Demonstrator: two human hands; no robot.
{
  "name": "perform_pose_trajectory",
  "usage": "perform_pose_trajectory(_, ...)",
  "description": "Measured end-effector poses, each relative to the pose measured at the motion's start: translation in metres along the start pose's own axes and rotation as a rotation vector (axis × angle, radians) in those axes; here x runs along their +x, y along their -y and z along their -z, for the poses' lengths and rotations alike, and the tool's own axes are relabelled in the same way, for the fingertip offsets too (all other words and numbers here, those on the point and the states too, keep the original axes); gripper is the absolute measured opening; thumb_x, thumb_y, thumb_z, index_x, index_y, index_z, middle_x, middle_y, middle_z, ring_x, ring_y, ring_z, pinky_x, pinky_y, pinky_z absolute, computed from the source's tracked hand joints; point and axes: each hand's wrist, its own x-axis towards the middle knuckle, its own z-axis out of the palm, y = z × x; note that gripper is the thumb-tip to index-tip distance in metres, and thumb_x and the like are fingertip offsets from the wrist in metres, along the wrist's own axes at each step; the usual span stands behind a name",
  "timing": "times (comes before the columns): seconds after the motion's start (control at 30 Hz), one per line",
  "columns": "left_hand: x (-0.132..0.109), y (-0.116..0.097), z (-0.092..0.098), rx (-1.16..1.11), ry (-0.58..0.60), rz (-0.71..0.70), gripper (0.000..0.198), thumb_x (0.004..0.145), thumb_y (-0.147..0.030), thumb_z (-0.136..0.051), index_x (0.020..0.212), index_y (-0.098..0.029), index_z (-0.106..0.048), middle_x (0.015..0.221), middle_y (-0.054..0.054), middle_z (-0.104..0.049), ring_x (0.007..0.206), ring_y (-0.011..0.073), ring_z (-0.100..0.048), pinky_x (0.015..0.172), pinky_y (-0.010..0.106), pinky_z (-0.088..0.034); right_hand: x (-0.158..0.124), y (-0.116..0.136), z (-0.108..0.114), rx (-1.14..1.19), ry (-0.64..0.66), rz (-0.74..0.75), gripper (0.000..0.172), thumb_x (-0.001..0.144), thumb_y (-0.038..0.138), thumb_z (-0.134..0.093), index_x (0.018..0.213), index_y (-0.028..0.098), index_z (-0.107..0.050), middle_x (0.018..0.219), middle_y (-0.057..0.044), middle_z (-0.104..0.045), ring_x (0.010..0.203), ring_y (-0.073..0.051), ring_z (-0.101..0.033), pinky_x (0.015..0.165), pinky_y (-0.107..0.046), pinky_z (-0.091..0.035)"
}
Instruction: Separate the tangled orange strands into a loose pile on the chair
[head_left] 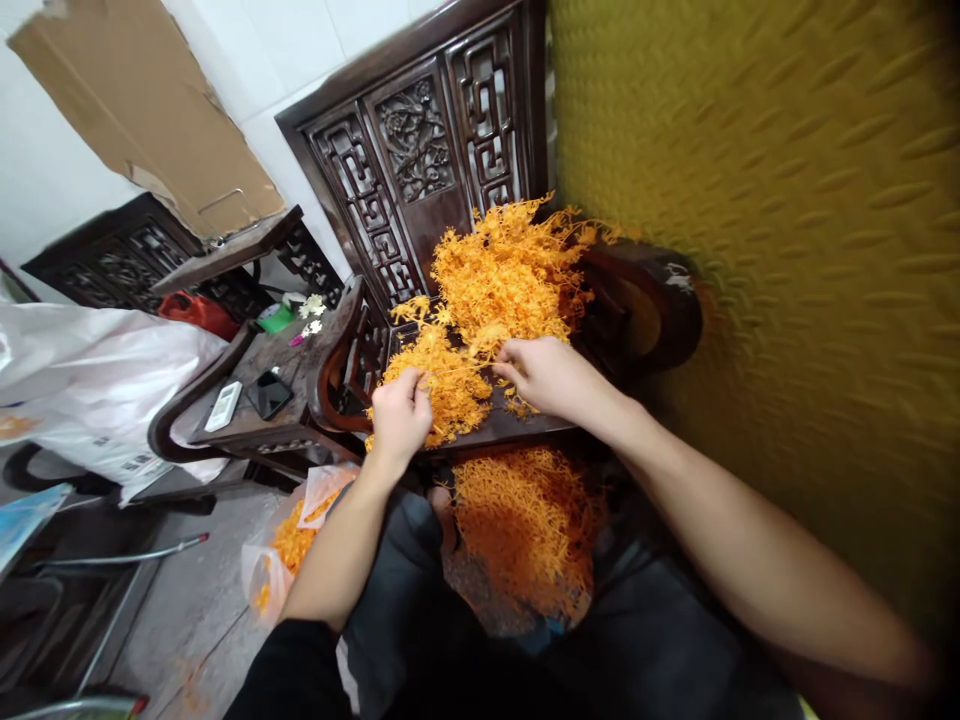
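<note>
Head view: the left hand (402,412) has its grip pinched together on an orange strand (460,372); the right hand (541,374), toward 3 o'clock, pinches its other end. A small heap (450,410) lies beneath, a large heap (506,275) toward 1 o'clock, both on the seat (517,431); a lower heap (525,510) sits toward 5 o'clock.

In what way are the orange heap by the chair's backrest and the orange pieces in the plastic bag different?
The backrest heap lies loose on the seat; the bagged pieces sit inside a plastic bag. The heap looks larger than the visible pieces. The heap also lies higher than the pieces. Both are orange.
</note>
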Motion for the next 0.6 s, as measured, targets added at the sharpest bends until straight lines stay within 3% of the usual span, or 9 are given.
perform_pose_trajectory(0.1, 0.004, 0.015, 0.009, 0.072, 0.07, -0.02, 0.018, 0.09, -0.023, -0.056, 0.078, -0.018, -0.068, 0.059, 0.001, -0.059, 0.051, 0.0142, -0.052, 0.058, 0.028, -0.035, -0.002, -0.009, 0.007, -0.28, -0.022, -0.014, 0.021, 0.096, 0.025, -0.055, 0.106, 0.018, -0.072, 0.096, -0.015, -0.078, 0.084, -0.03, -0.073, 0.073, -0.036, -0.047)
perform_pose_trajectory(0.17, 0.006, 0.023, 0.016, 0.075, 0.066, 0.033, 0.019, 0.09, -0.025, -0.057, 0.077, -0.018, -0.069, 0.058, 0.0, -0.059, 0.051, 0.0136, -0.051, 0.058, 0.028, -0.034, 0.0, -0.022, 0.009, -0.32, -0.074, -0.079, 0.021, 0.094, 0.018, -0.056, 0.11, 0.013, -0.069, 0.099, -0.019, -0.077, 0.088, -0.034, -0.075, 0.077, -0.039, -0.05)
perform_pose_trajectory(0.23, 0.006, 0.03, 0.024, 0.029, -0.012, 0.139, 0.023, 0.091, -0.029, -0.059, 0.073, -0.018, -0.068, 0.055, -0.002, -0.055, 0.049, 0.0119, -0.046, 0.056, 0.027, -0.031, 0.003, -0.042, 0.012, -0.249, -0.196, -0.214, 0.016, 0.093, 0.016, -0.059, 0.107, 0.011, -0.067, 0.096, -0.023, -0.076, 0.088, -0.035, -0.075, 0.078, -0.041, -0.052)
perform_pose_trajectory(0.3, 0.005, 0.035, 0.03, -0.119, -0.054, 0.255, 0.032, 0.093, -0.035, -0.062, 0.067, -0.018, -0.062, 0.052, -0.003, -0.049, 0.048, 0.0105, -0.041, 0.054, 0.026, -0.028, 0.006, -0.06, 0.014, 0.004, -0.301, -0.292, 0.008, 0.095, 0.019, -0.063, 0.097, 0.013, -0.066, 0.091, -0.021, -0.076, 0.084, -0.031, -0.075, 0.075, -0.039, -0.054)
perform_pose_trajectory(0.4, 0.002, 0.036, 0.031, -0.43, 0.021, 0.353, 0.04, 0.094, -0.048, -0.066, 0.067, -0.018, -0.061, 0.052, -0.004, -0.049, 0.049, 0.0099, -0.04, 0.053, 0.024, -0.029, 0.005, -0.069, 0.011, 0.57, -0.24, -0.208, 0.015, 0.097, 0.03, -0.066, 0.092, 0.017, -0.063, 0.093, -0.015, -0.077, 0.071, -0.02, -0.072, 0.056, -0.028, -0.049)
perform_pose_trajectory(0.5, 0.001, 0.03, 0.026, -0.6, 0.076, 0.389, 0.042, 0.091, -0.055, -0.071, 0.074, -0.017, -0.065, 0.051, -0.004, -0.049, 0.048, 0.0091, -0.039, 0.052, 0.023, -0.029, 0.0, -0.051, 0.004, 1.01, -0.076, -0.128, 0.032, 0.09, 0.044, -0.076, 0.102, 0.018, -0.062, 0.09, -0.008, -0.074, 0.062, -0.016, -0.068, 0.041, -0.023, -0.041)
perform_pose_trajectory(0.6, 0.001, 0.024, 0.021, -0.697, 0.137, 0.434, 0.044, 0.089, -0.056, -0.074, 0.073, -0.016, -0.064, 0.05, -0.005, -0.048, 0.046, 0.008, -0.036, 0.05, 0.023, -0.026, -0.002, -0.027, -0.003, 1.196, 0.033, -0.083, 0.046, 0.084, 0.059, -0.08, 0.1, 0.018, -0.065, 0.073, -0.001, -0.064, 0.055, -0.013, -0.061, 0.042, -0.024, -0.047)
